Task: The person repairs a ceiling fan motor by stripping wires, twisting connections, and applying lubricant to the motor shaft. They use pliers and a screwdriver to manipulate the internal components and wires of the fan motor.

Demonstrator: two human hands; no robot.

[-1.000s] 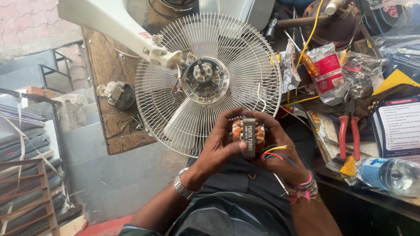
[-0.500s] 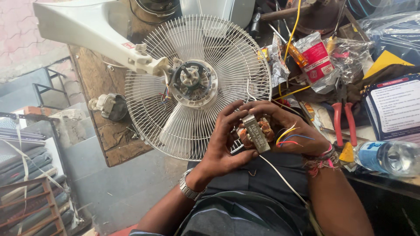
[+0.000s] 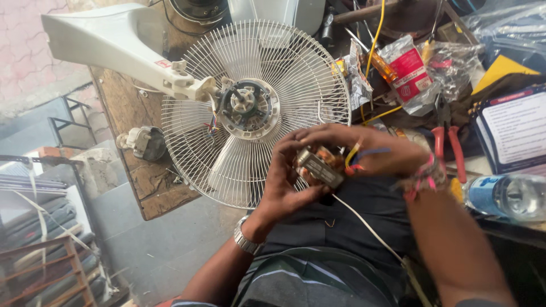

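**Both hands on small fan motor, held over lap in front of the fan guard**

- Far left: white fan stand arm (image 3: 114,48) lies across the wooden table (image 3: 122,113), running to the hub of the wire fan guard (image 3: 307,74).
- On the table below the arm: a small grey-white part (image 3: 142,142), just beside the guard's left rim. Can't tell what it is.
- Guard centre: bare motor mount (image 3: 245,108), short coloured leads hanging at its left side. One pale blade visible behind the lower wires.
- Left hand (image 3: 284,182): metal wristwatch (image 3: 245,239) on the wrist, fingers curled round the left and underside of the small motor (image 3: 319,166), thumb under it. Closed grip, holding it.
- Motor: metal core with copper windings showing, held tilted, in front of the guard's lower right rim and above the dark trousers.
- Right hand (image 3: 375,152): cupped over the motor's top and right side, fingers bent over it, touching. Coloured wires (image 3: 355,159) (yellow, blue, red) come out between the fingers. Thread bands on that wrist.
- White cable (image 3: 364,224) runs from under the motor down across the lap.
- Right of the hands: red-handled pliers (image 3: 446,145) on the cluttered table, red-and-clear packet (image 3: 409,71) above them, a yellow cable (image 3: 372,51) coming down from the top.
- Far right: printed sheet (image 3: 520,133), clear plastic bottle with blue label (image 3: 506,196) lying on its side.
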